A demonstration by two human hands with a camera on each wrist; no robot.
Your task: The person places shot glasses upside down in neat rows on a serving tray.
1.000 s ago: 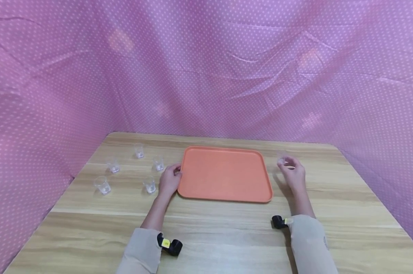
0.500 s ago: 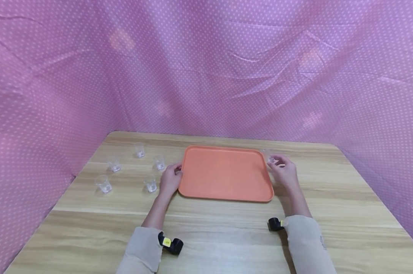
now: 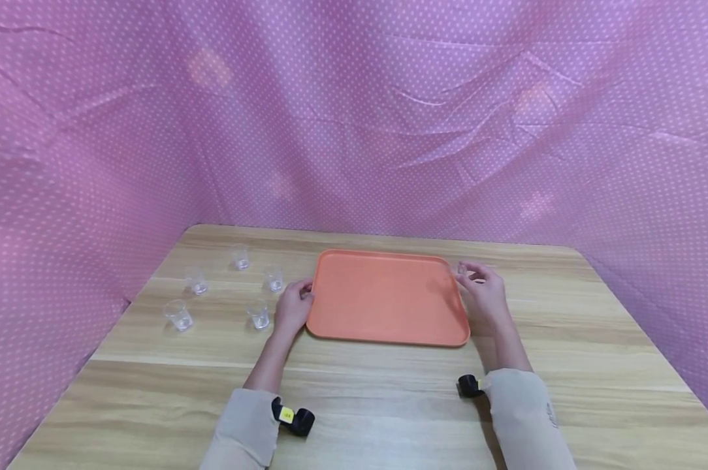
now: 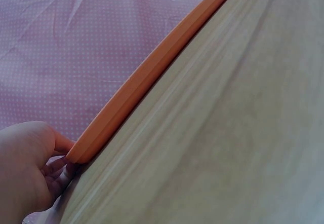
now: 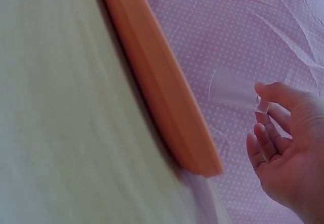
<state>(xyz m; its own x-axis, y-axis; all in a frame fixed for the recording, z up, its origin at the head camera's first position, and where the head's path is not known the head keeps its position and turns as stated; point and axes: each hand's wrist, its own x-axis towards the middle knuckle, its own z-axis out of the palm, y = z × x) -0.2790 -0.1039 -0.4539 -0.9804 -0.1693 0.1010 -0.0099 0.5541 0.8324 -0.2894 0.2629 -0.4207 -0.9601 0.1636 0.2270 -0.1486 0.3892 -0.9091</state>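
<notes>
right fingers (image 5: 281,95) pinch the cup (image 5: 234,89) by its base, tilted, mouth toward the tray (image 3: 389,300), near the tray's right edge; contact unclear. i'd squeeze lightly, wall looks thin. watch the mouth against the raised rim. left fingers (image 4: 62,144) grip the tray's left rim; steady pressure there should stop sliding. five other cups (image 3: 260,318) stand on the worktop (image 3: 377,398), left of it.

The tray (image 3: 389,299) is orange, cloth (image 3: 354,117) white-dotted pink, cup (image 5: 233,88) apparently clear.
</notes>
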